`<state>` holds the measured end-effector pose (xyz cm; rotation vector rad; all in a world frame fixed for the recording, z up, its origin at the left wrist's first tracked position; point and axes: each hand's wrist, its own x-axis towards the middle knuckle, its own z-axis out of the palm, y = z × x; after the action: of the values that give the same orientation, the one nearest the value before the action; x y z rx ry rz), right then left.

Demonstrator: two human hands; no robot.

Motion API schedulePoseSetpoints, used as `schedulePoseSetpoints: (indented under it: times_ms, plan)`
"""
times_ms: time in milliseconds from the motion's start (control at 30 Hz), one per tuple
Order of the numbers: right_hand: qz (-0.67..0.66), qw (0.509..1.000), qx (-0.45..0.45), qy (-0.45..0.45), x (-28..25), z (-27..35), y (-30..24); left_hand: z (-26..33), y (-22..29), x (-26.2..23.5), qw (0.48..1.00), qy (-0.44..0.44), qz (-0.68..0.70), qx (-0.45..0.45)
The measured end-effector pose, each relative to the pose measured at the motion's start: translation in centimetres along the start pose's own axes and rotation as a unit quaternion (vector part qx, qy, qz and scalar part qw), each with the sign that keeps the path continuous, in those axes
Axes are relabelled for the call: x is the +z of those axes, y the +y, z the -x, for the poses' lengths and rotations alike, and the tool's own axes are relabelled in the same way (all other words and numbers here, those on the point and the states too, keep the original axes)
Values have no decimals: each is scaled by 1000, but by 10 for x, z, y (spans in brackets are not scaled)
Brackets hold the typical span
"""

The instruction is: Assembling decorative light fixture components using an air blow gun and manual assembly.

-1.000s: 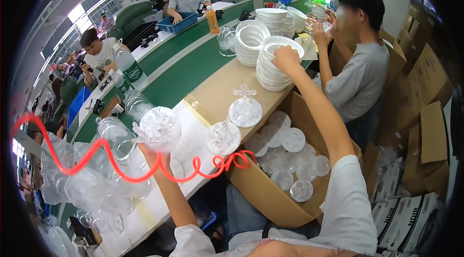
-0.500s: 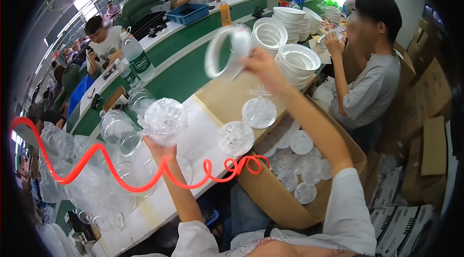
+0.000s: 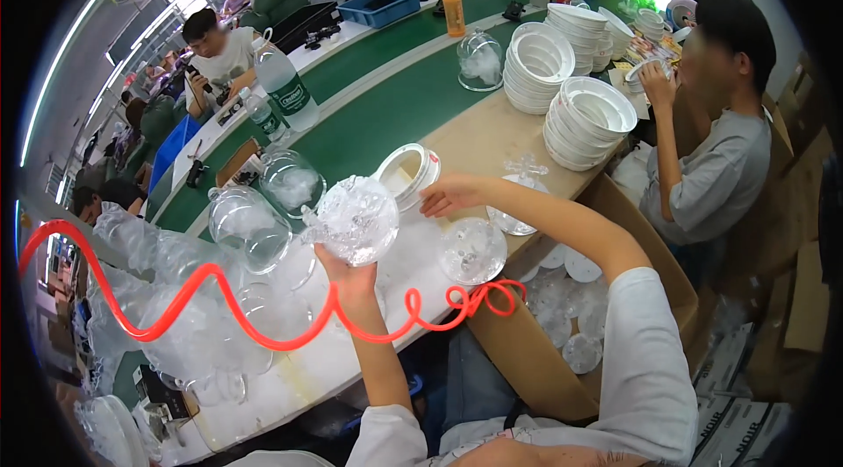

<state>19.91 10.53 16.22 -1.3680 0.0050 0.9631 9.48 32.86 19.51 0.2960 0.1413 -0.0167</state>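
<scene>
My left hand holds up a clear plastic disc with a faceted, crystal-like piece on it. Just behind that disc, a white plastic ring appears to rest on the table, partly hidden by it. My right hand is beside the ring's right side with fingers stretched out and nothing in its grip. Nearer me on the table lies another clear disc. A further clear disc with a crystal-like top sits under my right forearm.
A red coiled cord crosses the view. Clear domes and plastic bags crowd the left. A cardboard box holds several clear discs. White ring stacks stand at the far right, near a person. Bottles stand on the green surface.
My right hand has lowered the white ring from mid-air to behind the clear disc and let go of it. The left hand still holds its disc. The view has shifted.
</scene>
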Motion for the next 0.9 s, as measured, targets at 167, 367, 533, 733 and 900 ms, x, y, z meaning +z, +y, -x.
schedulePoseSetpoints:
  times_ms: [167, 367, 533, 733, 900]
  plan:
    - [342, 938, 45, -39, 6, 17, -4, -20, -25, 1, 998, 56, -11, -20]
    - [516, 785, -306, 157, 15, 68, -57, -31, -32, 7, 995, 84, -20, -40]
    - [538, 683, -469, 153, 39, 85, -63, -33, -49, 18, 995, 67, -24, -69]
    - [547, 708, -405, 188, 58, 93, -70, -43, -74, 7, 986, 26, -132, 102]
    - [550, 677, -459, 168, 46, 97, -76, -45, -62, 9, 978, 58, -171, 107]
